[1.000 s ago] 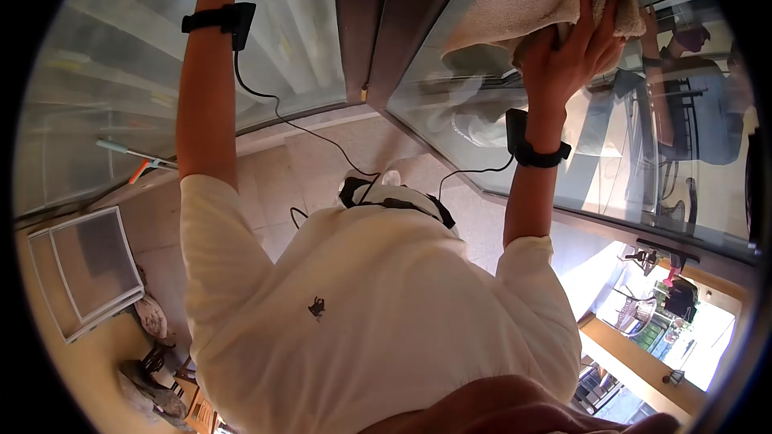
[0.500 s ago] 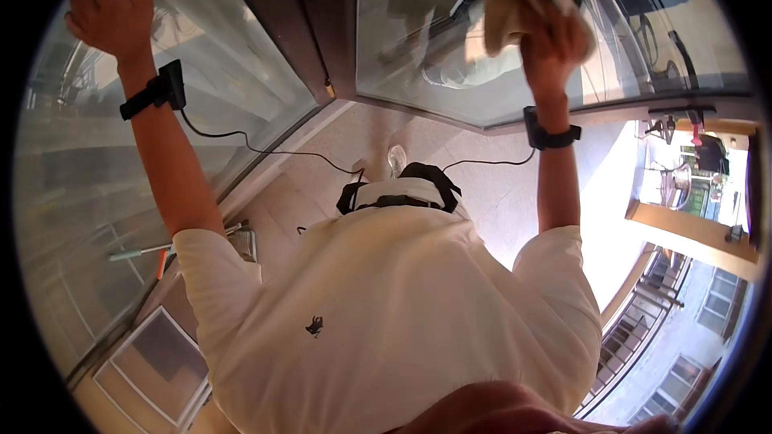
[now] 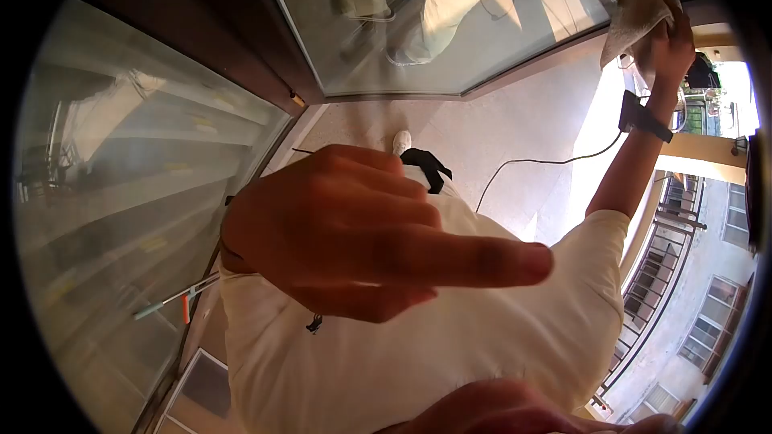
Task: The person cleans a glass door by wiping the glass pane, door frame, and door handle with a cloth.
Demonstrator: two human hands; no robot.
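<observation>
My right hand is stretched out to the far upper right, its fingers closed on a pale cleaning cloth. Hand and cloth are by the outer end of the glass door, near its brown frame; whether the cloth touches it I cannot tell. Close to the camera, in front of my chest, is my left hand. Its index finger points right, the other fingers are loosely bent, and nothing is visible in it. A dark band with a cable is strapped round my right wrist.
Another glass pane with reflections stands at the left beside a thick brown post. A stick with a pale green end shows at the lower left. Bright sunlit floor, railings and a building lie to the right.
My left hand has come off the left glass and in front of my chest. The right hand has carried the cloth outward to the right, toward the door's end. The view has shifted.
</observation>
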